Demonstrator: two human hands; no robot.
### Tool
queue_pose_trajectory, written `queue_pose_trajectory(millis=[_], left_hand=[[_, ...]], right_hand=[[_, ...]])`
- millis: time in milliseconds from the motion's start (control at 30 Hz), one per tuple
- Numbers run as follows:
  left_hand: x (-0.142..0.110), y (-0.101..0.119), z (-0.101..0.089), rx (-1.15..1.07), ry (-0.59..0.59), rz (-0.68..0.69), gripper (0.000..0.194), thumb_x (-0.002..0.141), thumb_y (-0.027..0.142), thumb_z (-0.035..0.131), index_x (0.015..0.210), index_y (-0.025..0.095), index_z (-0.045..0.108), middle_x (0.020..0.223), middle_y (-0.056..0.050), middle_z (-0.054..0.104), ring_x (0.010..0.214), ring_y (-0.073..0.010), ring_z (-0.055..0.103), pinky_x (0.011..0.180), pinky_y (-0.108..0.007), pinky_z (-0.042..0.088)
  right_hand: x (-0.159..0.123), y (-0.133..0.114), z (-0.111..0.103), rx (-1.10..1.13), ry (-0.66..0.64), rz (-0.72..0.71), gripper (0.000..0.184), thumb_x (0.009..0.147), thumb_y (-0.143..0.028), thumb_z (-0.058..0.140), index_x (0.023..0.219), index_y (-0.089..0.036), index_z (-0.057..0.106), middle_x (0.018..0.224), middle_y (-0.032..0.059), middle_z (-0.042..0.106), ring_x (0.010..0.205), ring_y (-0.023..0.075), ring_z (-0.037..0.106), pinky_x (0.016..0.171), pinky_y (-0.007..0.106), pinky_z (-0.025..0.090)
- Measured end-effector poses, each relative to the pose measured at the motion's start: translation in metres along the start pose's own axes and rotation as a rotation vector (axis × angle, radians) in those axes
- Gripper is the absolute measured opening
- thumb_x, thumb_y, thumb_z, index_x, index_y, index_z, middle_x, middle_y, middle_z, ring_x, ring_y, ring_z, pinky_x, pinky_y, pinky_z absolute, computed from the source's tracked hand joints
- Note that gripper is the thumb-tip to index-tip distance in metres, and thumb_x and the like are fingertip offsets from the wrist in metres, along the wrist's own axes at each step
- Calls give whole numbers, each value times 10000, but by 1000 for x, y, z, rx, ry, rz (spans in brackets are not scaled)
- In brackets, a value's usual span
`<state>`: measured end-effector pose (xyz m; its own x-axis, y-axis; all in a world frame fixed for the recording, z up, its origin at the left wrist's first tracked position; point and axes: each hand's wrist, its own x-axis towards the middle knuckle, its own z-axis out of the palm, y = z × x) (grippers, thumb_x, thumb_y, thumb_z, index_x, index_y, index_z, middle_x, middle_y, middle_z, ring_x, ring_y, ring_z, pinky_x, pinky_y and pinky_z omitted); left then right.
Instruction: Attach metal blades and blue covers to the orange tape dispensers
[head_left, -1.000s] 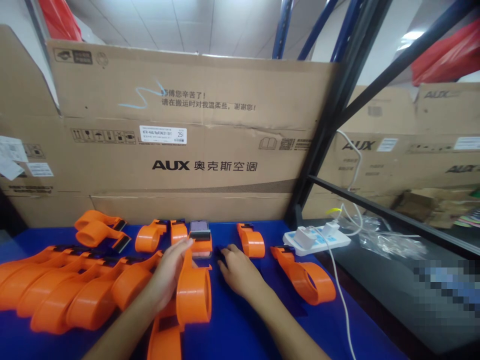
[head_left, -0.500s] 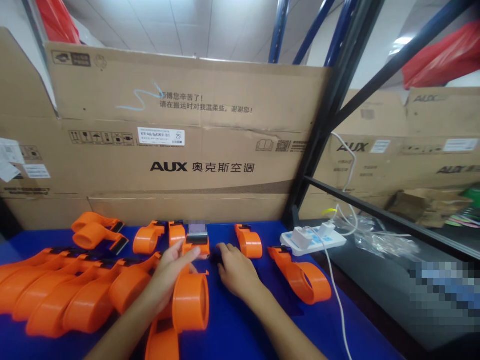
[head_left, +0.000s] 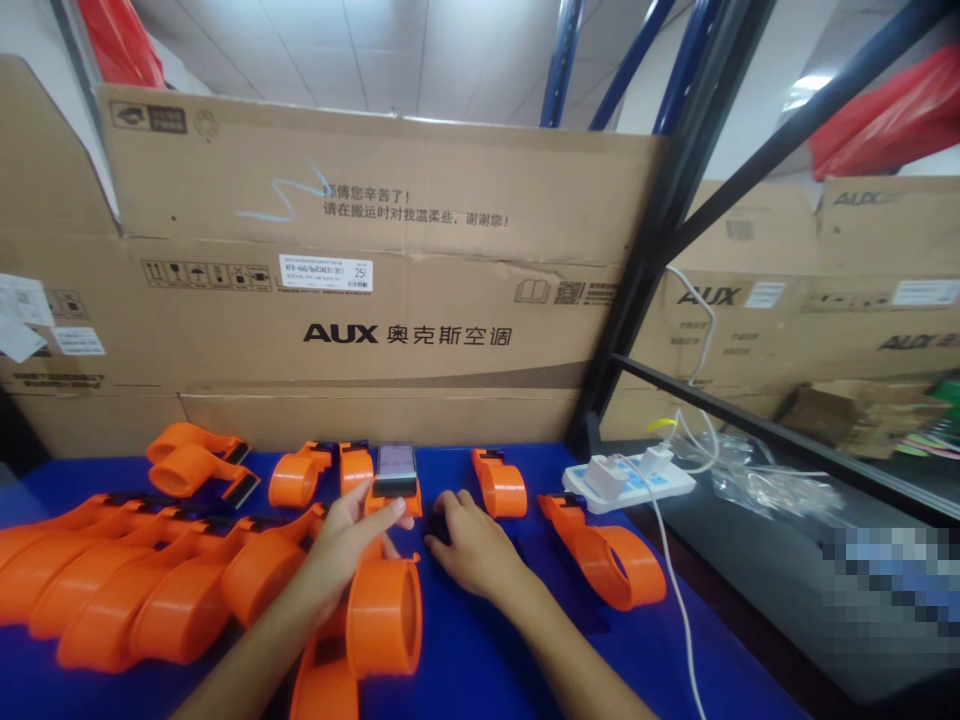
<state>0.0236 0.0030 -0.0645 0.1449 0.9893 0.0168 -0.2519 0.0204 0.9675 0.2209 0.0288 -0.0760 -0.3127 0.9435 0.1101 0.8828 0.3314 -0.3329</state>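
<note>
My left hand is closed around an orange plastic tape dispenser, its ring toward me. A grey plate with a black strip tops its far end, under my thumb. To the right, my right hand is low over the blue tabletop with fingers curled together. Something dark shows at its fingertips; I cannot make out what it is. Another orange tape dispenser lies just beyond the right hand, and one more rests farther right. Part of an orange dispenser shows below the held one.
Several orange dispensers lie in an overlapping row at left, with more along the back. A white power strip with cables stands at the right edge of the blue table. A cardboard wall and a black rack post rise behind.
The far end of the dispenser in my left hand is tipped slightly, so more of its grey plate shows. My right fingers have shifted a little. The view has moved slightly.
</note>
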Motion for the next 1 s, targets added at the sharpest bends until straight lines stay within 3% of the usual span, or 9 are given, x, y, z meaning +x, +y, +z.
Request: queue_pose_trajectory(millis=[133, 233, 400, 600, 800, 1000], left_hand=[[0, 1, 0, -9, 15, 13, 427, 816, 430, 800, 1121, 158, 676, 885, -80, 763, 514, -116, 618, 523, -247, 520], [1, 0, -1, -43, 41, 9, 443, 806, 423, 811, 1131, 155, 674, 900, -81, 764, 526, -114, 624, 572, -264, 549], [4, -2, -3, -54, 116, 28, 499, 777, 427, 833, 1156, 155, 655, 859, -64, 757, 502, -116, 618, 519, -243, 523], [3, -2, -2, -9, 94, 68, 434, 814, 426, 803, 1113, 151, 652, 898, -77, 764, 528, -115, 634, 535, -236, 524], [2, -4, -1, 80, 70, 103, 384, 850, 410, 770, 1106, 150, 652, 951, -92, 770, 540, -105, 636, 563, -238, 518], [4, -9, -2, 83, 94, 117, 381, 845, 424, 772, 1082, 156, 642, 938, -83, 762, 539, -111, 639, 559, -247, 517]], right_hand=[[2, 3, -1, 59, 3, -3, 342, 860, -170, 652, 1185, -217, 555, 1056, 87, 690, 964, 253, 690, 750, 306, 460], [5, 5, -8, 189, 82, -54, 363, 872, -122, 609, 1215, -228, 554, 964, 60, 695, 876, 231, 684, 734, 299, 469], [8, 3, -16, 568, 333, -209, 376, 954, -252, 568, 1329, -265, 565, 973, 59, 678, 822, 227, 668, 726, 343, 535], [8, -1, -11, 813, 370, -256, 459, 992, -331, 562, 1444, -280, 498, 893, 37, 609, 737, 202, 655, 621, 327, 551], [2, -9, -12, 767, 464, -273, 341, 973, -246, 548, 1315, -248, 536, 709, -37, 498, 585, 151, 530, 551, 280, 457], [-4, -18, -10, 766, 488, -287, 182, 925, -196, 585, 1102, -235, 574, 769, -23, 574, 613, 134, 541, 560, 262, 430]])
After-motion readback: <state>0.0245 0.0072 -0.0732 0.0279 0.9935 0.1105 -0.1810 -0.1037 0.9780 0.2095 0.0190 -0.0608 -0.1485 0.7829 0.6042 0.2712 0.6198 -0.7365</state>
